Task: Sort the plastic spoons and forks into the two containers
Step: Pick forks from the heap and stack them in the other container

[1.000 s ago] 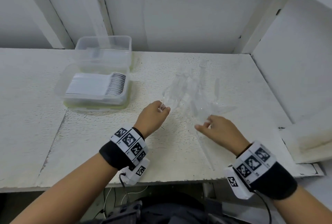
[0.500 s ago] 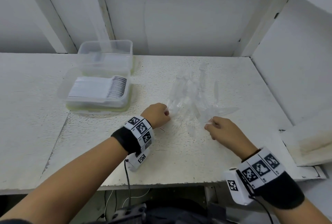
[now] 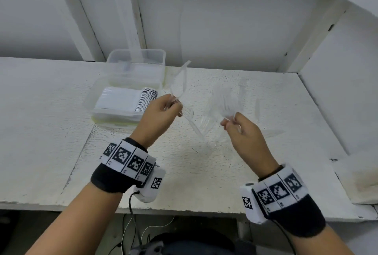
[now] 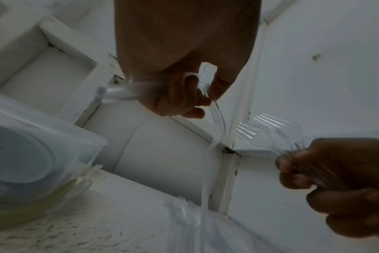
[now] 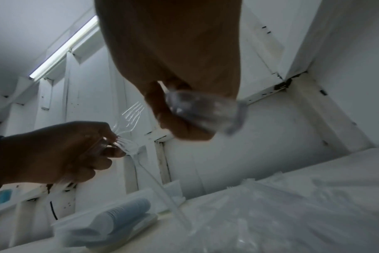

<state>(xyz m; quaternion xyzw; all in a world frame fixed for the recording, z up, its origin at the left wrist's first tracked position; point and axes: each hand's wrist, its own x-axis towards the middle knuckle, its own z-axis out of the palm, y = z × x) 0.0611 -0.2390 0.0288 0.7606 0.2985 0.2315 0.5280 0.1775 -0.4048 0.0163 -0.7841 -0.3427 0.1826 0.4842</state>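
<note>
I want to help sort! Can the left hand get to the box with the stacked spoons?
Probably yes. The left hand is raised beside the near container, whose top looks open, with nothing between them. It already grips clear cutlery, so it can drop pieces, not grab.

the head view looks forward and down at the white tabletop (image 3: 51,132) from above. each wrist view sits close under its own palm, tilted up toward the back wall. all three share the near container (image 3: 114,109) and both hands.
</note>
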